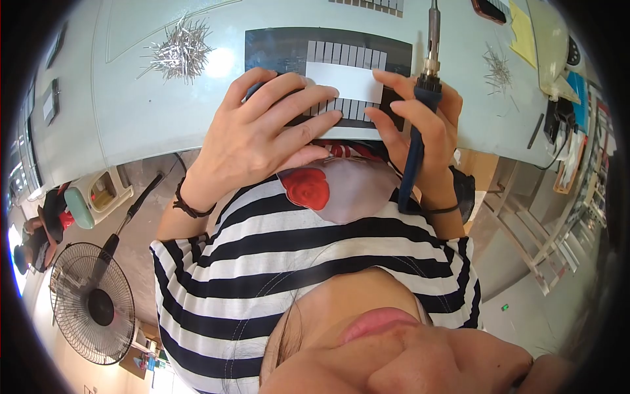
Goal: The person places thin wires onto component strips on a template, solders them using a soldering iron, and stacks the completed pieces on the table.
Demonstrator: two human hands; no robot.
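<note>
1. Spanning crosswise between the two hands: one white strip (351,80); I read its long axis as running left to right, its right end dipping slightly toward the body.
2. Beneath the strip: grey slats (348,54), set side by side; they run away from the body, across the strip's length, and show beyond both its far and near edges.
3. Under these: one black board (269,43), on the table (151,125), directly in front of the chest.
4. Left hand (252,134): palm down, fingers spread and pointing rightward; fingertips over the left part of strip and slats; I judge it the hand with the greater reach across them.
5. Right hand (434,146): partly curled; forefinger close by the strip's right end, thumb lower, by the near slats; thumb and forefinger stand apart; I cannot tell from my view whether either touches.
6. Soldering iron (428,92): carried in the right hand, handle lodged among the fingers; its long axis points away from the body, roughly square to the strip; I cannot make out the tip, at the upper edge of my view.
7. Outlying: a dense heap of thin metal pins (182,51), left of the board; a sparser scatter (497,71), right of the iron; another slatted piece (377,5), beyond the board.
</note>
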